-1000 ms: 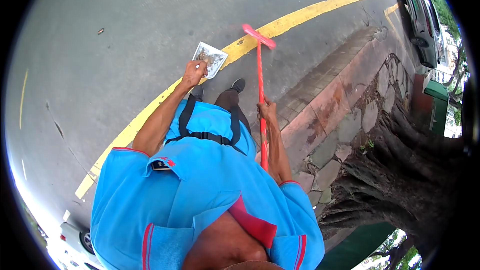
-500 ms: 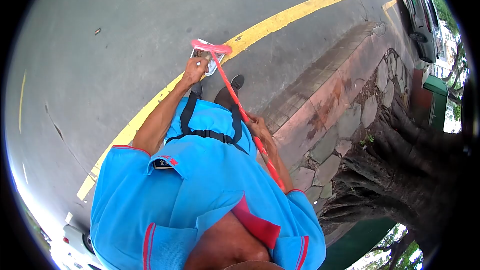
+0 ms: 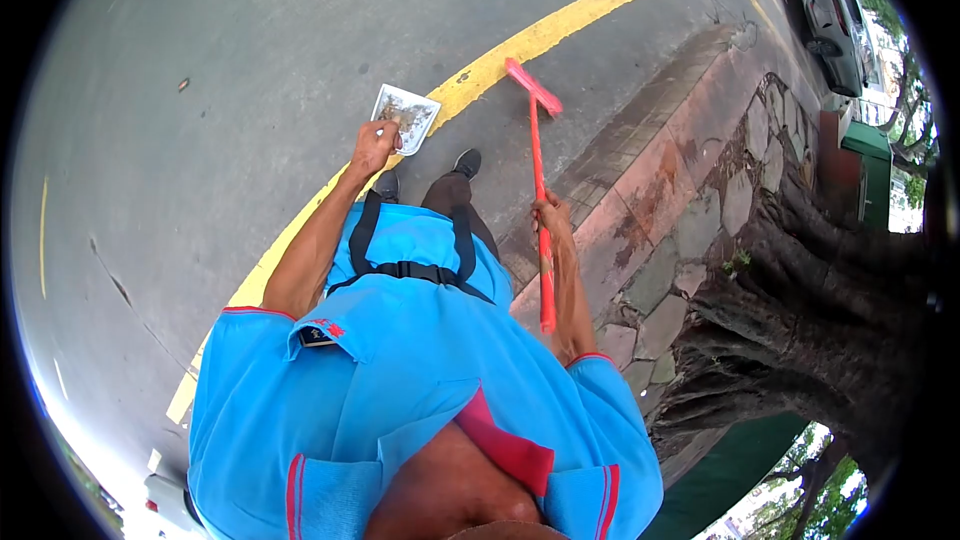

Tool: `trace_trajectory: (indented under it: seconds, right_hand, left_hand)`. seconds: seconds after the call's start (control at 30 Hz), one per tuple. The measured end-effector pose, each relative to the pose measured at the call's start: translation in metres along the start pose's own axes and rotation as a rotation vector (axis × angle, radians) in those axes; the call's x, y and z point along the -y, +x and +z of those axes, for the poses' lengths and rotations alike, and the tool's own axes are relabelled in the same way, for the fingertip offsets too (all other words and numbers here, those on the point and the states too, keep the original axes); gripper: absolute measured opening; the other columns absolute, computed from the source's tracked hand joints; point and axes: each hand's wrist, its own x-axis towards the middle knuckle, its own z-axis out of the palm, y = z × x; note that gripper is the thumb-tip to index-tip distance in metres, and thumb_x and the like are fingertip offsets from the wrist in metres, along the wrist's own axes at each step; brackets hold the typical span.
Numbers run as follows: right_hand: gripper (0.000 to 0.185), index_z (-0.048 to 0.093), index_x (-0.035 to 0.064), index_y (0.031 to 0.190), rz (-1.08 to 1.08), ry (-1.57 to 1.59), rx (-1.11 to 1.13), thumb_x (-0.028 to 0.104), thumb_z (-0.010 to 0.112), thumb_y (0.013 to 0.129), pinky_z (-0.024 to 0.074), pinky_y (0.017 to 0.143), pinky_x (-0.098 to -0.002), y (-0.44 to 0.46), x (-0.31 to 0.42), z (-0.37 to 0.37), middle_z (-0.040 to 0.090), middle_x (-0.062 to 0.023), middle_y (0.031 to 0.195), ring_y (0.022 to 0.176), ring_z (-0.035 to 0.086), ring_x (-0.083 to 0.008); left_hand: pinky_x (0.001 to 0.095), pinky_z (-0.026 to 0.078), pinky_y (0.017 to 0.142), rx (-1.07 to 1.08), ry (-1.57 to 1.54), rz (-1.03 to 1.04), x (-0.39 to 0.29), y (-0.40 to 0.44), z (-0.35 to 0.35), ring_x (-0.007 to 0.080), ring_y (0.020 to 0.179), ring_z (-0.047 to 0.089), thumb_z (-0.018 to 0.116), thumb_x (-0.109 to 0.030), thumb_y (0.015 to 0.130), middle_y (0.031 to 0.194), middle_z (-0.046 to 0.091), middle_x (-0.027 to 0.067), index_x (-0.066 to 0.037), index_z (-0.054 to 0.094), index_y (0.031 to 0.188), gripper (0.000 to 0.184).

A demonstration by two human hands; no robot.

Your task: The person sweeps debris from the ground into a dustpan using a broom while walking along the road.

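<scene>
1. Your left hand (image 3: pixel 374 145) is closed at the near edge of the dustpan (image 3: pixel 419 134); the fingers hide most of the grip. The dustpan sits low in front of your feet, over the yellow line (image 3: pixel 565 25), its open face turned up.
2. Your right hand (image 3: pixel 551 212) is wrapped around the pole of the broom (image 3: pixel 538 158), partway along it. The pole's near end reaches back beside your forearm.
3. The broom head (image 3: pixel 535 88) is off the dustpan, well to its right, near the yellow line. The two are apart, so nothing is being pushed into the pan at this instant. Whether the head touches the pavement (image 3: pixel 290 60), you cannot tell from this angle.
4. Loose debris (image 3: pixel 405 114), brown and grey, lies scattered in the dustpan; its pieces are too small to name.
5. The dustpan looks like smooth white plastic, squarish and shallow. The broom's pole is straight, slim and glossy red-orange; its pinkish-red head is a narrow crossbar.
6. The pavement is grey and fine-grained, with a small brown scrap (image 3: pixel 183 85) ahead on your left. On your right run worn kerb bricks (image 3: pixel 637 128), irregular flat stones (image 3: pixel 697 228) and dark, ridged tree roots (image 3: pixel 800 320).
</scene>
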Motion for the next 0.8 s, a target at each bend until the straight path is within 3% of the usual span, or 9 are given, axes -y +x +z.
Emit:
trace_trajectory:
  seconds: [0.13,0.23,0.47,0.6,0.67,0.8]
  right_hand:
    - [0.033,0.055,0.0028,0.108,-0.011,0.042,-0.073,0.004,0.055,0.075,0.0386,0.031,-0.028,0.029,-0.025,0.002,0.051,-0.0031,0.056,0.035,0.047,-0.0137]
    - [0.028,0.054,0.0035,0.103,0.039,0.142,-0.087,0.004,0.055,0.076,0.0387,0.031,-0.0287,0.024,-0.038,0.005,0.051,-0.003,0.056,0.035,0.047,-0.0139]
    - [0.026,0.054,0.0041,0.104,0.134,0.026,-0.057,0.005,0.053,0.078,0.0385,0.03,-0.03,0.03,-0.043,-0.011,0.052,-0.005,0.055,0.036,0.047,-0.0147]
    - [0.032,0.052,0.0028,0.11,0.104,-0.054,-0.06,0.006,0.053,0.079,0.038,0.03,-0.0298,0.025,-0.041,-0.012,0.052,-0.0052,0.056,0.036,0.047,-0.0146]
    - [0.035,0.051,0.0023,0.113,0.057,-0.068,-0.04,0.006,0.053,0.078,0.0379,0.03,-0.0297,0.026,-0.041,-0.007,0.052,-0.005,0.056,0.036,0.047,-0.0145]
    - [0.045,0.049,0.003,0.122,0.069,0.004,-0.072,0.005,0.054,0.077,0.038,0.031,-0.029,0.015,-0.039,-0.015,0.052,-0.0042,0.059,0.037,0.047,-0.0138]
  left_hand:
    - [0.0296,0.038,0.048,0.008,-0.009,0.005,0.002,0.003,-0.002,0.0131,0.05,0.047,0.047,-0.024,0.084,0.053,0.053,0.0071,0.003,0.054,0.057,0.039]
    - [0.0292,0.036,0.046,-0.004,0.007,0.002,-0.002,-0.002,0.002,0.0122,0.049,0.046,0.047,-0.022,0.084,0.052,0.051,0.0059,0.003,0.052,0.055,0.039]
    - [0.0283,0.037,0.05,0.092,0.16,0.005,-0.008,-0.005,0.006,0.0116,0.052,0.046,0.045,-0.017,0.086,0.055,0.05,0.0059,0.003,0.051,0.057,0.036]
    - [0.0278,0.037,0.05,0.159,0.307,0.048,-0.018,-0.005,0.027,0.0113,0.053,0.047,0.049,-0.024,0.087,0.054,0.051,0.0047,0.002,0.055,0.059,0.039]
    - [0.0322,0.038,0.05,0.184,0.339,0.026,-0.027,-0.003,0.04,0.0134,0.05,0.047,0.051,-0.029,0.083,0.051,0.051,0.0057,0.002,0.055,0.058,0.04]
    - [0.0307,0.039,0.052,0.271,0.346,0.018,-0.033,0.011,0.068,0.0133,0.052,0.049,0.052,-0.029,0.084,0.052,0.052,0.0059,0.002,0.056,0.058,0.04]
